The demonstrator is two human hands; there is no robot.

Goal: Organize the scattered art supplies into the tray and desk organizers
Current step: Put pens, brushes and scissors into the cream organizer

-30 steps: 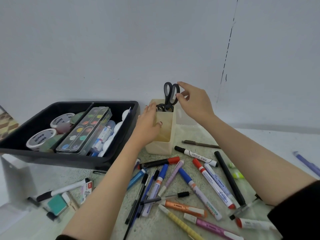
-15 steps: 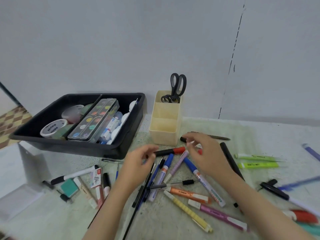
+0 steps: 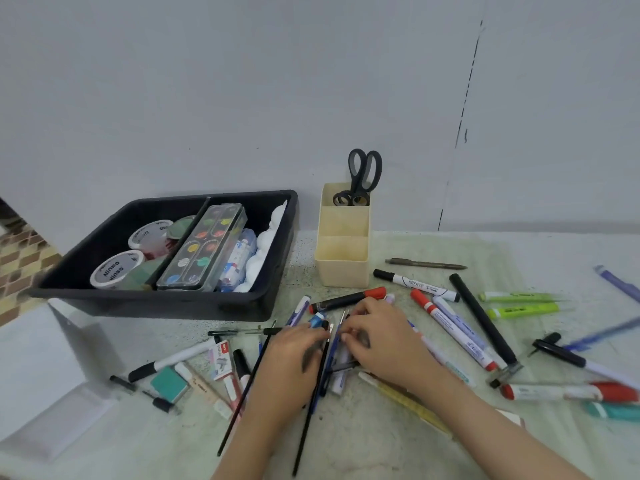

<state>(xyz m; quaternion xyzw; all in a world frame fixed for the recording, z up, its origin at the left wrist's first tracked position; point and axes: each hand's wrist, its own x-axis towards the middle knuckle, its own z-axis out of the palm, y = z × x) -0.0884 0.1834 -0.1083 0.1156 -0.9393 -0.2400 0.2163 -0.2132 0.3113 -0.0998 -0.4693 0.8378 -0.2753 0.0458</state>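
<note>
My left hand (image 3: pixel 294 362) and my right hand (image 3: pixel 381 344) meet over a bundle of pens and thin brushes (image 3: pixel 334 368) at the middle of the table, fingers curled round it. A black tray (image 3: pixel 166 303) at the left holds tape rolls (image 3: pixel 116 270), a watercolour palette (image 3: pixel 204 247) and paint tubes. Behind the hands a cream desk organizer (image 3: pixel 343 268) stands with black scissors (image 3: pixel 363 174) upright in its rear compartment. Its two front compartments look bare. A red-capped black marker (image 3: pixel 349 299) lies just beyond my fingers.
Loose markers lie to the right: a white one (image 3: pixel 419 284), a long black one (image 3: pixel 481 320), green highlighters (image 3: pixel 519 310) and a red-and-white one (image 3: pixel 568 391). At the left front sit a teal eraser (image 3: pixel 169 382) and a white lid (image 3: pixel 52 420). A wall stands close behind.
Both hands left the scissors and organizer, came down toward me onto the scattered pens, and have drawn together around a bundle. The view has tilted lower.
</note>
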